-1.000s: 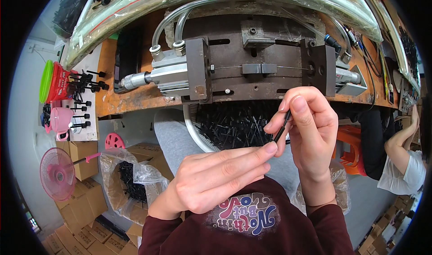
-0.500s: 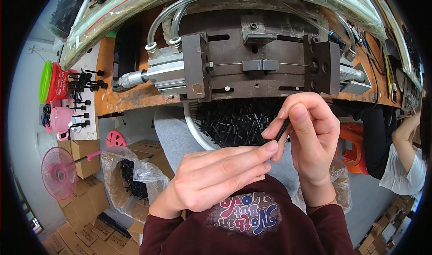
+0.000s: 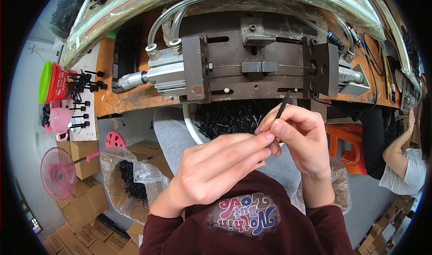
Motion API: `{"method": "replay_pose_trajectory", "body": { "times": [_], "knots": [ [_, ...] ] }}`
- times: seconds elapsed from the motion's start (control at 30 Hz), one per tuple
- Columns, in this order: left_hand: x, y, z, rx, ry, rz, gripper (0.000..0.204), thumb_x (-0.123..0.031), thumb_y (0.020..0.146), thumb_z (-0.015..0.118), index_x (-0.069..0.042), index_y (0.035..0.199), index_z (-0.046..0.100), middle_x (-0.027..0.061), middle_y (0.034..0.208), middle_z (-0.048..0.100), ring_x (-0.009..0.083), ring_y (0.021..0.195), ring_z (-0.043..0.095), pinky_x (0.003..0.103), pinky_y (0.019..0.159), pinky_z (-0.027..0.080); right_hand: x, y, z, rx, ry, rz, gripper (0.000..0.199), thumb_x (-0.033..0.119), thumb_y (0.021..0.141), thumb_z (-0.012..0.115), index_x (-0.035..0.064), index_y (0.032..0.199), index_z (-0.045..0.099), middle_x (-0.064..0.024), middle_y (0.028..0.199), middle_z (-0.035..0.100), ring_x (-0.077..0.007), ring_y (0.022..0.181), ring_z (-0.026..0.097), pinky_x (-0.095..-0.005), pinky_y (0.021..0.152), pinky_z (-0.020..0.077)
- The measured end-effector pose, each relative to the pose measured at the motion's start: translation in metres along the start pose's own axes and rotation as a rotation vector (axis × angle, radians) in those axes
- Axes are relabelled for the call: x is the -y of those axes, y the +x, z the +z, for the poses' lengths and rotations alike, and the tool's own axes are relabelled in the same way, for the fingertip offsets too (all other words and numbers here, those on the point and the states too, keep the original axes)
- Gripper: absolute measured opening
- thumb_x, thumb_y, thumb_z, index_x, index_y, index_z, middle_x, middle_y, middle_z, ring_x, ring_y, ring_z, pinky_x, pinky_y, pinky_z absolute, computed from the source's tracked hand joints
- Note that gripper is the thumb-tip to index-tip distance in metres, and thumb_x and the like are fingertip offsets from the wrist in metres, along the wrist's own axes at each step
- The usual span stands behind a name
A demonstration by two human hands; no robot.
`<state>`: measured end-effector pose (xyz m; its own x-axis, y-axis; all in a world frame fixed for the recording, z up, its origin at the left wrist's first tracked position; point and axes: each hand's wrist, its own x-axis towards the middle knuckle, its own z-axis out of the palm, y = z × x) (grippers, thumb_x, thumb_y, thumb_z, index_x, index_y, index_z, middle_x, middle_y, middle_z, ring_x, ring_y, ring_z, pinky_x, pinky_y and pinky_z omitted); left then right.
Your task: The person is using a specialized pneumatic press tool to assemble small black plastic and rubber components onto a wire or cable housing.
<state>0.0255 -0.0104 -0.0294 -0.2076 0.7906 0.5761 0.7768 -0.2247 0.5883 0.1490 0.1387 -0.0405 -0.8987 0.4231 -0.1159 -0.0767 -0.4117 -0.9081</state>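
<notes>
Black rod (image 3: 283,105) tilts up from our right fingers (image 3: 290,132), pinched closed around it near the desk (image 3: 130,102); our left fingers (image 3: 249,146) meet them, but we can't tell whether they grip.

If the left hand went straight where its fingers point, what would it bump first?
Probably the right hand; the left hand points at it from very close, and I can't tell whether they touch.

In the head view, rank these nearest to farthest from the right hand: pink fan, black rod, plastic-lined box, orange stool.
1. Black rod: pinched in the right hand.
2. Orange stool: to its right.
3. Plastic-lined box: left side.
4. Pink fan: far left.
</notes>
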Motion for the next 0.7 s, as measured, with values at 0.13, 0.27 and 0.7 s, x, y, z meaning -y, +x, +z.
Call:
{"method": "replay_pose_trajectory", "body": {
  "times": [0.13,0.27,0.7],
  "knots": [
    [0.010,0.013,0.013,-0.091,0.106,-0.098,0.027,-0.003,0.063,0.079,0.002,0.088,0.070,0.0141,0.110,0.067,0.0269,0.086,0.067,0.034,0.072,0.054,0.000,-0.005,-0.001,-0.233,-0.320,-0.090,0.016,0.007,0.093,0.061,-0.0011,0.106,0.065,-0.0065,0.092,0.068,-0.0045,0.067,0.057,-0.0176,0.058,0.0457],
    [0.024,0.018,0.029,-0.036,0.291,-0.080,0.028,-0.007,0.068,0.077,-0.001,0.093,0.068,0.0136,0.115,0.066,0.0225,0.080,0.068,0.030,0.067,0.053,0.004,-0.018,-0.007,-0.341,-0.488,-0.188,0.014,0.006,0.093,0.059,-0.0032,0.100,0.067,-0.0071,0.088,0.067,-0.0056,0.066,0.056,-0.0187,0.057,0.0443],
    [0.020,0.035,0.025,0.032,0.493,-0.093,0.024,-0.012,0.069,0.078,-0.006,0.090,0.069,0.0075,0.118,0.067,0.0122,0.048,0.053,0.023,0.050,0.045,0.067,0.019,-0.003,-0.395,-0.926,-0.654,0.006,0.002,0.085,0.065,-0.0038,0.086,0.068,-0.0095,0.078,0.068,-0.0143,0.068,0.061,-0.0234,0.062,0.0456]
  ]
}}
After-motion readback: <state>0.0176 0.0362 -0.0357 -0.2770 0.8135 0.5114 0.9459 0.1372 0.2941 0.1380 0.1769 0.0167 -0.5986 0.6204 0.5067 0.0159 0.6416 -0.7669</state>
